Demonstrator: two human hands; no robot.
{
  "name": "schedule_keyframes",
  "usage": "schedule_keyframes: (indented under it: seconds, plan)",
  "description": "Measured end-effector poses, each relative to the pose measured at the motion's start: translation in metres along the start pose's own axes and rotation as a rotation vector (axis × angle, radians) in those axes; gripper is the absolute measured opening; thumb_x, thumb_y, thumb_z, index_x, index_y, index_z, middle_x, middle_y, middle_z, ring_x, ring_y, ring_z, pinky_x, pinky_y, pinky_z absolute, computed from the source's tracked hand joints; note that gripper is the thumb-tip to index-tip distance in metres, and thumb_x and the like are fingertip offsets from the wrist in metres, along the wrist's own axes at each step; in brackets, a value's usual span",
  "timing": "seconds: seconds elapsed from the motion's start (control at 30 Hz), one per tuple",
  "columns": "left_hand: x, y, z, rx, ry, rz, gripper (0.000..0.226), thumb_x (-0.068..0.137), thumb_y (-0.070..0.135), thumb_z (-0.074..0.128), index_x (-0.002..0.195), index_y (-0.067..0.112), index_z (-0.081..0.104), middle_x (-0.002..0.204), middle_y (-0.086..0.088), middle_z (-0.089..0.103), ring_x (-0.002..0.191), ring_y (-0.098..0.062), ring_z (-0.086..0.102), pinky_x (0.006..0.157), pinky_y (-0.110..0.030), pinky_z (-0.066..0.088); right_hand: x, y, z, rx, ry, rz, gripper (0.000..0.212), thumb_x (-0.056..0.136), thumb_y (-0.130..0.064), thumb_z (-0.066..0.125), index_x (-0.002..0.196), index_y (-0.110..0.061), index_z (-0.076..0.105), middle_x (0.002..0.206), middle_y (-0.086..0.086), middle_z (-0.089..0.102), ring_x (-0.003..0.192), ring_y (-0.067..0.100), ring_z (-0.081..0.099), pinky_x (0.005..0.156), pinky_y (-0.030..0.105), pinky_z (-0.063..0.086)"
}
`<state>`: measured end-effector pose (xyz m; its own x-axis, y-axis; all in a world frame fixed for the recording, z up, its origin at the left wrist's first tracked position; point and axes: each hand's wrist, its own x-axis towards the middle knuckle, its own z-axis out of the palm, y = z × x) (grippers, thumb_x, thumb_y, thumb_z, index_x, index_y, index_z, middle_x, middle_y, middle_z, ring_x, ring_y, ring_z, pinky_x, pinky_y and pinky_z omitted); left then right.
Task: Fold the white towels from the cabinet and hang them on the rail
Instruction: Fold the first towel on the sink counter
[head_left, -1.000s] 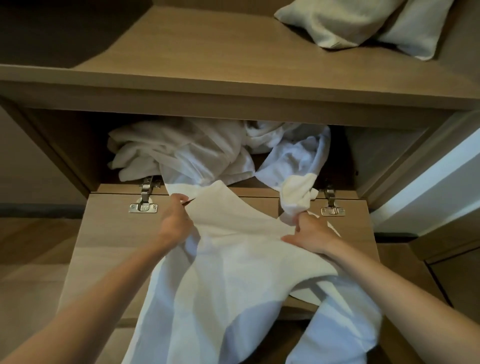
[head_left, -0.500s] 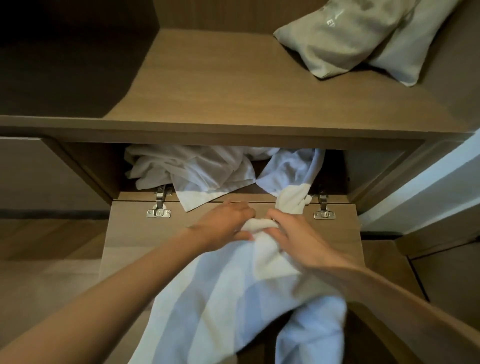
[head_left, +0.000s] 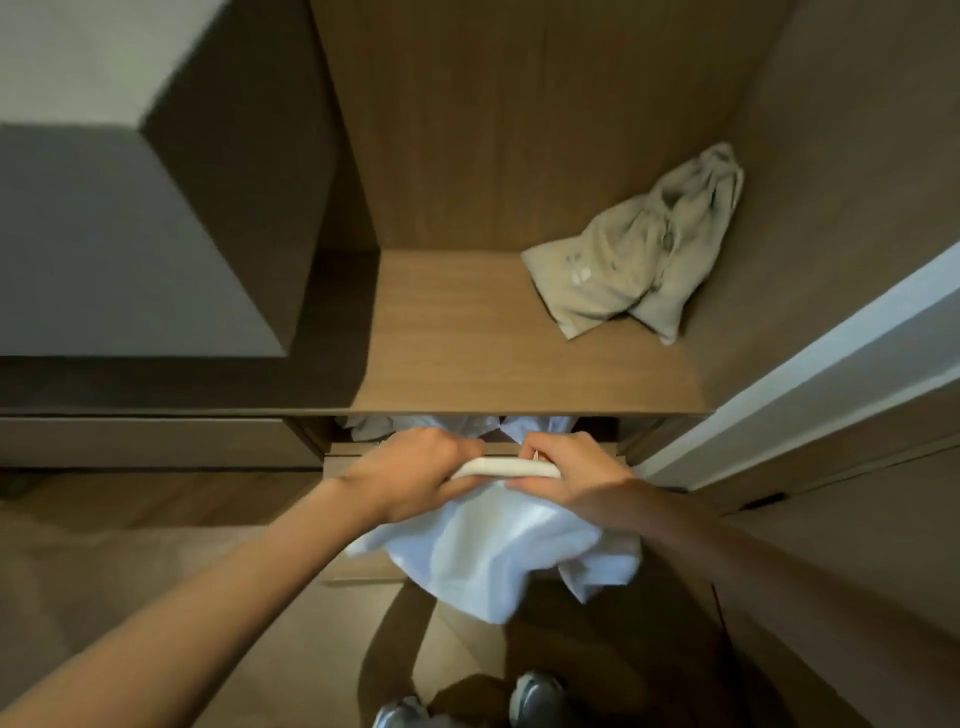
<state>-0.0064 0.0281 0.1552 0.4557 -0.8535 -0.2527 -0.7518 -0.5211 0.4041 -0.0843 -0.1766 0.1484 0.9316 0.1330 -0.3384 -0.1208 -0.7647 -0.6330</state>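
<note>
A white towel (head_left: 493, 561) is gripped along its rolled top edge by the left hand (head_left: 415, 478) and the right hand (head_left: 576, 478), just below the front edge of the shelf (head_left: 519, 397); the rest hangs limp. It is judged soft and light, best taken by its corners, which seem buried.

The person's left hand (head_left: 415, 475) and right hand (head_left: 576, 475) are bare, as are the left forearm (head_left: 182, 613) and right forearm (head_left: 779, 571) out to the frame's edges. Below, the left shoe (head_left: 400, 716) and right shoe (head_left: 535, 696) are grey sneakers with paler, slightly glossy toes.
</note>
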Motion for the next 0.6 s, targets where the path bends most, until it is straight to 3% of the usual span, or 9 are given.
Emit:
schedule_keyframes:
  seconds: [0.1,0.2,0.37,0.47,0.6]
  plan:
    - [-0.029,0.036,-0.105,0.013,0.072,0.006,0.019,0.097,0.035,0.048,0.082,0.028,0.04,0.082,0.001,0.059,0.077,-0.023,0.056,0.064,-0.033,0.037,-0.021,-0.073,-0.084,-0.022,0.059,-0.075,0.023,0.084,-0.038,0.072,0.073,-0.024,0.057,0.067,-0.004,0.062,0.064,0.01,0.058,0.059,0.032,0.042]
    - [-0.061,0.071,-0.207,0.08,0.148,-0.012,0.021,0.098,0.034,0.047,0.082,0.026,0.036,0.074,-0.002,0.057,0.073,-0.03,0.056,0.063,-0.037,0.04,-0.045,-0.149,-0.165,-0.081,0.087,-0.181,0.023,0.084,-0.034,0.073,0.073,-0.019,0.061,0.062,-0.007,0.059,0.06,0.006,0.054,0.053,0.021,0.033]
    - [-0.115,0.119,-0.372,0.143,0.297,-0.021,0.018,0.096,0.035,0.05,0.084,0.024,0.045,0.073,0.0,0.056,0.072,-0.027,0.056,0.062,-0.038,0.043,-0.08,-0.274,-0.286,-0.147,0.248,-0.322,0.015,0.081,-0.035,0.077,0.075,-0.023,0.069,0.064,-0.009,0.064,0.064,0.005,0.059,0.057,0.021,0.038]
    - [-0.15,0.14,-0.443,0.238,0.417,-0.042,0.021,0.095,0.039,0.05,0.082,0.023,0.043,0.067,0.007,0.047,0.07,-0.023,0.052,0.057,-0.034,0.032,-0.103,-0.329,-0.331,-0.112,0.356,-0.415,0.01,0.08,-0.03,0.078,0.077,-0.026,0.069,0.064,-0.013,0.063,0.063,0.003,0.057,0.057,0.016,0.036]
    - [-0.19,0.15,-0.486,0.361,0.583,-0.071,0.028,0.094,0.046,0.048,0.081,0.023,0.042,0.069,0.003,0.051,0.075,-0.029,0.056,0.056,-0.033,0.032,-0.125,-0.347,-0.339,0.001,0.47,-0.438,0.015,0.079,-0.029,0.079,0.073,-0.029,0.065,0.061,-0.014,0.061,0.056,0.003,0.05,0.055,0.015,0.033]
